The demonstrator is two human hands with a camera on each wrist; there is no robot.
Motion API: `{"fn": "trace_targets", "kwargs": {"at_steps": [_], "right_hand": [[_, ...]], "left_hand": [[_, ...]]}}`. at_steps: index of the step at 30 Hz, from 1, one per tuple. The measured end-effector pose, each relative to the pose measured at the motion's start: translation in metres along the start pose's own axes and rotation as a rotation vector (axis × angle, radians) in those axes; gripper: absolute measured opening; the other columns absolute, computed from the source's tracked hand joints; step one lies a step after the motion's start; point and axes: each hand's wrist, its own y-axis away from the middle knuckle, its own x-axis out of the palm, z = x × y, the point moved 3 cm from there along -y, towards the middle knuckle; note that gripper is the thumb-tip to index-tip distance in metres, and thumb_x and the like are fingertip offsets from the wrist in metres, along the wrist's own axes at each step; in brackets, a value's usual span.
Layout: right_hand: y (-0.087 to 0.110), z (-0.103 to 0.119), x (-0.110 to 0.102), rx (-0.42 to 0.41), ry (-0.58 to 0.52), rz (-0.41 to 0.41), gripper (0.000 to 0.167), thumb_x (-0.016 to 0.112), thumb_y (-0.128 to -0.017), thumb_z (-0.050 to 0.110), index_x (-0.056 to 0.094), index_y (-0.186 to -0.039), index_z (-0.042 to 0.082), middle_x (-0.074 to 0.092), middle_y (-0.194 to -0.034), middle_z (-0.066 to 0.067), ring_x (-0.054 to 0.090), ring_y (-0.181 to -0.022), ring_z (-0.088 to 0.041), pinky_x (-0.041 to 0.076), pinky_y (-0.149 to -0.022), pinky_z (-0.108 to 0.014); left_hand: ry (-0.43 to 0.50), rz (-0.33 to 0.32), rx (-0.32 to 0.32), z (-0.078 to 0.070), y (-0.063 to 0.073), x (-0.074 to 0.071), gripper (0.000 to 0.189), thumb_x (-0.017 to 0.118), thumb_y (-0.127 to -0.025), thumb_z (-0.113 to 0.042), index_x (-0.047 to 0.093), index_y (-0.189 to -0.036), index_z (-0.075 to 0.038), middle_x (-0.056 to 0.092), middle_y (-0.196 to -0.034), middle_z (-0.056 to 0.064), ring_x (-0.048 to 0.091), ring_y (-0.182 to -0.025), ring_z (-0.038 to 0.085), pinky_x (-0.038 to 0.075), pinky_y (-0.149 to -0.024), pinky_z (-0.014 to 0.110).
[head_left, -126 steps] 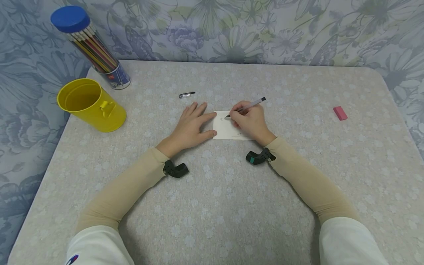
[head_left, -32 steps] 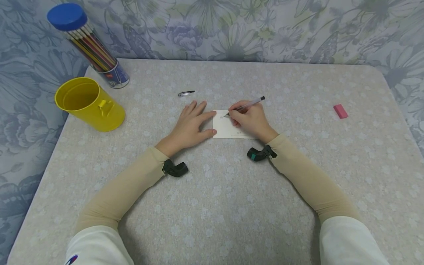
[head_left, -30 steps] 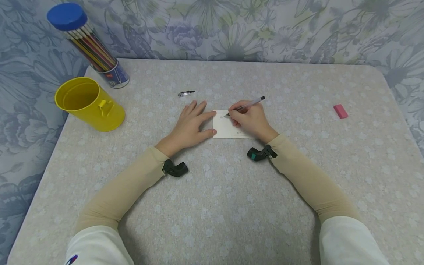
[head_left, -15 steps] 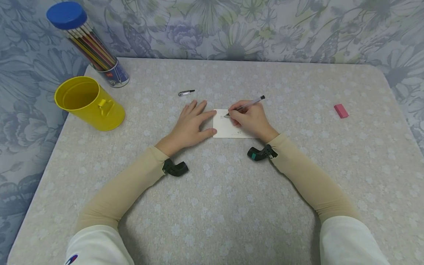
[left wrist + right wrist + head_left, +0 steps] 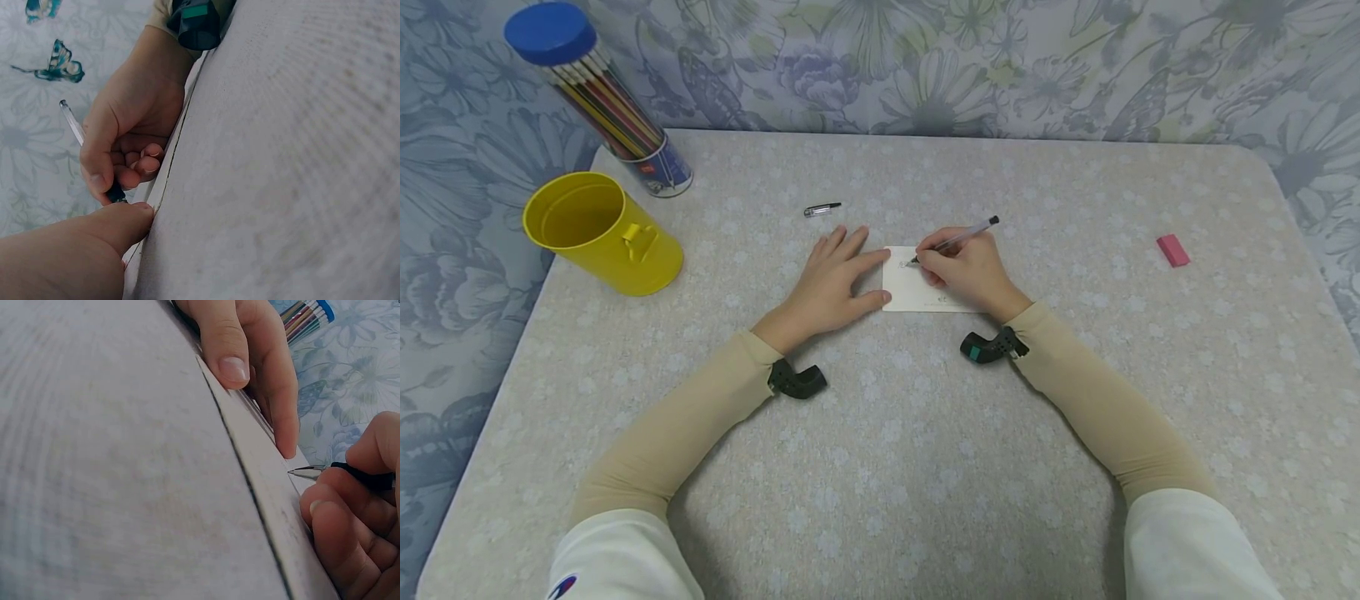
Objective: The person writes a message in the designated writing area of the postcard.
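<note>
Left hand (image 5: 827, 292): laid flat, fingers straight and spread, grip loose and holding nothing. Thumb and forefinger tips rest on the left edge of a small white paper (image 5: 917, 292); the other fingers fan out over the tabletop (image 5: 880, 467) beyond it.

Right hand (image 5: 966, 271): grip closed in a writing hold, thumb and fingers pinching a clear-barrelled pen (image 5: 976, 230) near its dark lower end. Pen slants, black end up and to the right, point down at the upper left part of the paper. Whether the point touches or sits just above, cannot tell. The hand covers the paper's right side.

Paper lies flat on the tabletop, between the two hands. Small dark marks by the pen point, more near the lower edge; too small to read.

Pen cap (image 5: 822, 209) lies just beyond the left fingertips, apart from the pen. Pink block (image 5: 1172, 250), well apart to the right of the right hand.

Far left: yellow bucket (image 5: 647, 267) with a small side lug; just behind it a clear jar (image 5: 625, 125) of pencils under a blue lid (image 5: 550, 33). Flowered wall covering (image 5: 936, 92) along the back. Tan sleeves on both forearms, a dark device (image 5: 797, 381) at each wrist.
</note>
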Motion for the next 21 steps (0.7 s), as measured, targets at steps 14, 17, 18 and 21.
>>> {"fn": "trace_targets", "kwargs": {"at_steps": [14, 17, 18, 21], "right_hand": [[0.0004, -0.0016, -0.0021, 0.009, -0.004, -0.083, 0.016, 0.063, -0.09, 0.007, 0.077, -0.087, 0.0, 0.065, -0.059, -0.005, 0.057, -0.047, -0.013, 0.046, -0.049, -0.022], [0.0003, -0.0029, -0.0027, 0.005, 0.008, -0.085, 0.015, 0.064, -0.09, 0.008, 0.077, -0.088, 0.002, 0.064, -0.059, -0.004, 0.057, -0.048, -0.013, 0.046, -0.049, -0.022], [0.0002, -0.0032, -0.0028, 0.0, 0.012, -0.081, 0.015, 0.064, -0.09, 0.008, 0.077, -0.088, 0.002, 0.064, -0.059, -0.004, 0.057, -0.048, -0.013, 0.046, -0.049, -0.022], [-0.0003, -0.0037, -0.0032, -0.009, 0.017, -0.072, 0.014, 0.064, -0.09, 0.009, 0.078, -0.088, 0.004, 0.064, -0.059, -0.003, 0.057, -0.048, -0.012, 0.045, -0.049, -0.022]], "left_hand": [[-0.008, -0.003, -0.002, 0.0009, 0.0, 0.0015, 0.065, 0.066, -0.096, -0.044, 0.051, -0.152, -0.015, 0.025, -0.168, 0.021, 0.009, -0.158, 0.047, 0.006, -0.126, 0.065], [-0.008, -0.003, -0.002, 0.0008, -0.0001, 0.0013, 0.065, 0.066, -0.096, -0.044, 0.051, -0.152, -0.015, 0.025, -0.168, 0.021, 0.009, -0.158, 0.048, 0.006, -0.126, 0.064], [-0.008, -0.003, -0.002, 0.0007, -0.0002, 0.0012, 0.065, 0.066, -0.096, -0.044, 0.051, -0.152, -0.015, 0.025, -0.168, 0.021, 0.009, -0.158, 0.048, 0.006, -0.126, 0.064], [-0.009, -0.002, -0.002, 0.0003, -0.0003, 0.0004, 0.065, 0.066, -0.096, -0.044, 0.051, -0.152, -0.015, 0.025, -0.168, 0.022, 0.01, -0.158, 0.048, 0.006, -0.126, 0.064]]}}
